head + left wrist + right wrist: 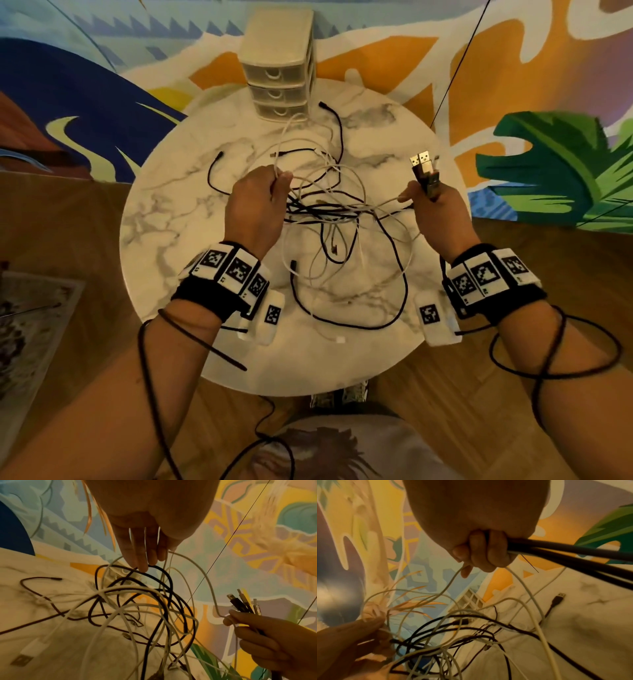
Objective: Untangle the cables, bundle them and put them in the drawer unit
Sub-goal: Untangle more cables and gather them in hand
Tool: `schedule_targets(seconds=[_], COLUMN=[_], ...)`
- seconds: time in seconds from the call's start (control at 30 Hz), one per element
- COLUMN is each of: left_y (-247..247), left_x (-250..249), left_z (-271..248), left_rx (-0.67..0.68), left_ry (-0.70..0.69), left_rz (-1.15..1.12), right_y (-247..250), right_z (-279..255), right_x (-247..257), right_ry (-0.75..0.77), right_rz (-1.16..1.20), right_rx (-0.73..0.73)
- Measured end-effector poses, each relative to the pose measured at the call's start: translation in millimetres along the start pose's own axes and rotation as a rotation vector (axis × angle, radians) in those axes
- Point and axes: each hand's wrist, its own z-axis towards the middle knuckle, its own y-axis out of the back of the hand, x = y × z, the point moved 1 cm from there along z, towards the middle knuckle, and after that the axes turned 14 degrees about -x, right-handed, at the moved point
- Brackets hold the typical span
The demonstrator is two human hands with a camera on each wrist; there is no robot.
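Observation:
A tangle of black and white cables (325, 205) hangs between my hands above the round marble table (171, 212), with loose ends trailing on it. My left hand (279, 181) pinches white cable loops at the tangle's left side; in the left wrist view its fingers (145, 555) point down among the loops. My right hand (419, 193) grips a bunch of cable ends, their USB plugs (423, 164) sticking up out of the fist. In the right wrist view the right hand (479, 555) clasps thick black cables (573, 553). The beige drawer unit (279, 68) stands at the table's far edge, drawers closed.
A black USB plug (559, 597) and a white USB plug (25, 654) lie loose on the marble. A thin dark line (455, 61) hangs at the right in front of the painted wall. Wooden floor surrounds the table, with a rug (27, 335) at left.

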Motion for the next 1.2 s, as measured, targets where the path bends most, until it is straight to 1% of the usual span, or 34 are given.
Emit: schedule_targets(seconds=[0.07, 0.13, 0.2, 0.23, 0.27, 0.37, 0.4, 0.47, 0.57, 0.6, 0.63, 0.7, 0.73, 0.77, 0.8, 0.87, 0.9, 0.93, 0.97, 1.1, 1.2], left_y=[-2, -3, -3, -2, -1, 3, 4, 7, 8, 9, 10, 12, 12, 12, 10, 9, 10, 12, 15, 30, 38], left_x=[9, 14, 15, 15, 15, 14, 13, 9, 5, 5, 7, 8, 7, 4, 1, -6, -8, -9, -9, -14, -25], left_z=[-4, -7, -7, -7, -6, -4, -3, -5, -9, -11, -13, -16, -18, -21, -23, -25, -23, -20, -16, 5, 21], left_rx=[0.023, 0.042, 0.055, 0.058, 0.058, 0.06, 0.068, 0.082, 0.099, 0.103, 0.107, 0.133, 0.148, 0.164, 0.175, 0.177, 0.165, 0.147, 0.124, 0.041, -0.046], left_ry=[0.039, 0.074, 0.09, 0.099, 0.106, 0.101, 0.097, 0.089, 0.099, 0.121, 0.145, 0.154, 0.139, 0.114, 0.075, -0.017, -0.043, -0.054, -0.052, -0.067, -0.057], left_rz=[-0.012, -0.021, -0.007, -0.01, -0.014, -0.008, -0.014, -0.022, -0.041, -0.062, -0.078, -0.101, -0.108, -0.109, -0.1, -0.064, -0.044, -0.029, -0.018, 0.029, 0.015], right_y=[2, 5, 5, 2, -1, -20, -26, -39, -55, -58, -60, -55, -52, -52, -54, -64, -70, -75, -80, -89, -93], right_z=[2, 1, -10, -19, -30, -67, -73, -75, -70, -69, -66, -59, -55, -51, -48, -47, -47, -49, -50, -46, -44], right_x=[-6, -7, -3, 0, 2, 5, 5, 3, 7, 7, 8, 16, 21, 29, 35, 44, 41, 34, 26, 1, -9], right_ry=[-0.018, 0.001, 0.021, 0.019, 0.016, 0.011, 0.011, 0.01, 0.055, 0.075, 0.079, 0.05, 0.067, 0.123, 0.205, 0.345, 0.369, 0.368, 0.351, 0.31, 0.268], right_rz=[-0.008, -0.016, 0.031, 0.067, 0.085, 0.038, 0.033, 0.044, -0.034, -0.039, -0.021, 0.104, 0.15, 0.13, 0.019, -0.27, -0.369, -0.433, -0.481, -0.603, -0.652], right_rx=[-0.042, -0.115, -0.183, -0.189, -0.149, 0.146, 0.215, 0.264, 0.294, 0.272, 0.213, 0.055, 0.022, 0.053, 0.143, 0.375, 0.456, 0.5, 0.506, 0.416, 0.428])
